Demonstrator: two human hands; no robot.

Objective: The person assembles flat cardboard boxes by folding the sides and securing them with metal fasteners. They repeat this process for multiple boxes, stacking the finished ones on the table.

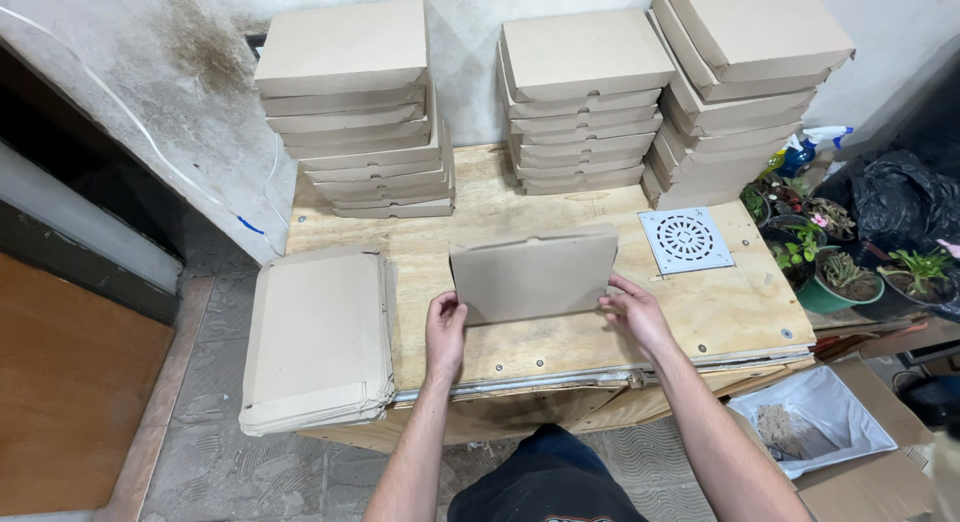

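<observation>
A flat brown cardboard box (533, 274), closed and tilted up toward me, stands on its near edge on the plywood worktop (700, 312). My left hand (445, 332) grips its lower left corner and my right hand (632, 312) holds its lower right edge. A pile of unfolded cardboard blanks (318, 332) lies at the left end of the worktop, overhanging it. Three stacks of finished boxes stand at the back: left stack (360, 112), middle stack (582, 102), right stack (735, 82), the last one leaning.
A white round-patterned drain grate (686, 240) lies on the worktop to the right of the box. Potted plants (840, 267), a spray bottle (805, 152) and a black bag (905, 202) crowd the right side. A carton lined with white plastic (815, 432) sits low right.
</observation>
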